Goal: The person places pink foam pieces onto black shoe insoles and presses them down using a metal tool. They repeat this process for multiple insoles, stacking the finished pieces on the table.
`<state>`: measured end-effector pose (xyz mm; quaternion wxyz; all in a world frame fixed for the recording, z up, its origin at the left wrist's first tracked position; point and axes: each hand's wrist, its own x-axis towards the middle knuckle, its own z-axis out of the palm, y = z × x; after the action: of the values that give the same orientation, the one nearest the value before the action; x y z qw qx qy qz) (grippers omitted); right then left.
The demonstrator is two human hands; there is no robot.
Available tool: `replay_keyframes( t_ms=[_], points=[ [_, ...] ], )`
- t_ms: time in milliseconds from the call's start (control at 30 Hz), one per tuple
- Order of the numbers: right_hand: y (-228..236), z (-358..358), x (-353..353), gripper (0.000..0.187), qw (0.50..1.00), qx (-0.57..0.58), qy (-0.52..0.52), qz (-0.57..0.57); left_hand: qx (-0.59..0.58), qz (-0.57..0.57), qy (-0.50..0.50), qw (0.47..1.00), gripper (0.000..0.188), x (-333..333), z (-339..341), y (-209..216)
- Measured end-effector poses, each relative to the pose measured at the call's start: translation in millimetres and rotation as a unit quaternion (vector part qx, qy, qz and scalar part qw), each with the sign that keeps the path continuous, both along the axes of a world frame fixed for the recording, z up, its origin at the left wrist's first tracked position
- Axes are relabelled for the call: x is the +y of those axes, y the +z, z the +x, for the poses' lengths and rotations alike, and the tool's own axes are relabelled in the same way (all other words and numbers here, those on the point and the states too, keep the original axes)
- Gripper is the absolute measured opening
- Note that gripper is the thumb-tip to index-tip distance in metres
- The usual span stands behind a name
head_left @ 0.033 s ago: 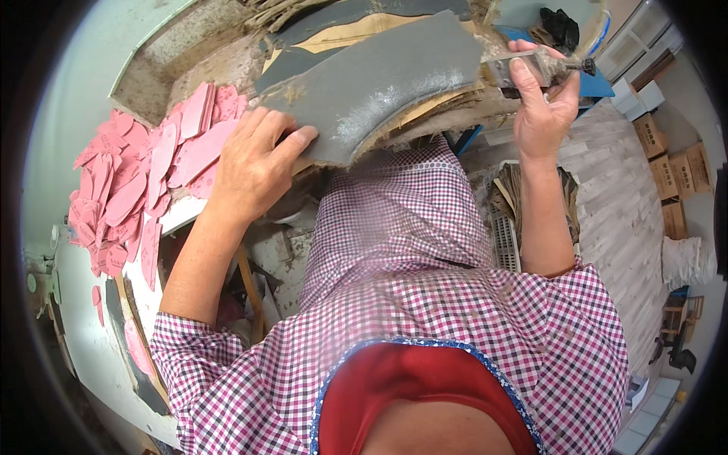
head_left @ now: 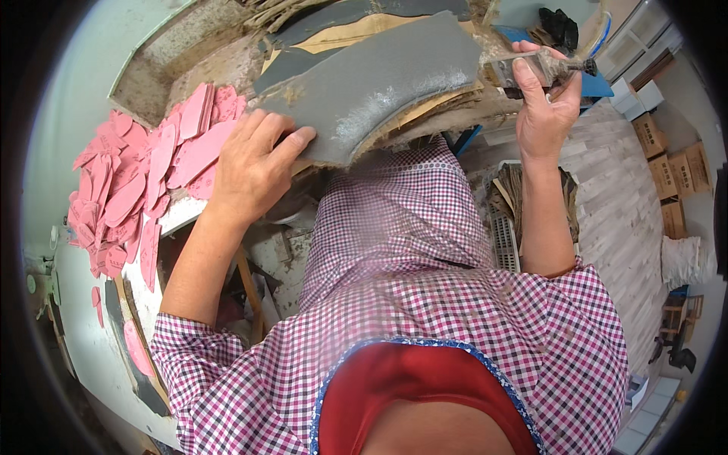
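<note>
A curved dark grey sheet (head_left: 394,72) with a whitish smear along its near edge lies in front of me, on top of other layers. My left hand (head_left: 258,163) is closed at the sheet's left end, its thumb on the grey surface and its fingers curled. Beyond the sheet's right end, my right hand (head_left: 547,102) is wrapped round a grimy, clear, box-like tool (head_left: 512,72) with a dark knobbed stem. The palm hides part of this tool.
Many pink cut pieces (head_left: 125,182) are heaped on the white table (head_left: 83,318) at left. A tray wall (head_left: 152,57) rises behind them. Below my right forearm stands a crate (head_left: 503,239) of brown strips. Cardboard boxes (head_left: 671,174) line the floor at far right.
</note>
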<state>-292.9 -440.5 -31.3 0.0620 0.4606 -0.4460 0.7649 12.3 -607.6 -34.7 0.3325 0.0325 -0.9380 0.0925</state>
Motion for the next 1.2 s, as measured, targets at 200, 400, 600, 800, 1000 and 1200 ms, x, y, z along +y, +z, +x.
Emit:
replay_keyframes(
  t_ms=[200, 400, 600, 800, 1000, 1200],
  points=[
    [-1.8, 33.5, -17.0, 0.036, 0.996, -0.021, 0.080, 0.013, 0.003, -0.005, 0.000, 1.000, 0.041, 0.7, 7.1, -9.6],
    [19.8, 116.0, -55.0, 0.040, 0.973, -0.013, 0.230, -0.024, 0.005, -0.032, -0.006, 0.999, 0.034, 2.9, 10.0, -4.6],
    [39.4, 63.6, -53.8, 0.035, 0.995, -0.048, 0.081, 0.041, 0.022, -0.025, -0.004, 0.999, 0.033, 4.2, 9.8, -12.7],
    [27.0, 16.6, -36.4, 0.030, 0.997, 0.019, 0.060, -0.050, 0.036, 0.018, 0.003, 0.999, 0.044, 1.8, 3.3, -20.5],
    [5.9, 42.2, -21.5, 0.032, 0.950, -0.082, 0.287, -0.096, 0.029, 0.238, 0.049, 0.970, 0.052, -20.1, 4.6, -24.0],
    [-31.2, 69.7, -50.6, 0.033, 0.897, -0.201, 0.389, -0.054, 0.207, 0.468, 0.118, 0.851, 0.018, -34.8, -3.2, -12.5]
  ],
)
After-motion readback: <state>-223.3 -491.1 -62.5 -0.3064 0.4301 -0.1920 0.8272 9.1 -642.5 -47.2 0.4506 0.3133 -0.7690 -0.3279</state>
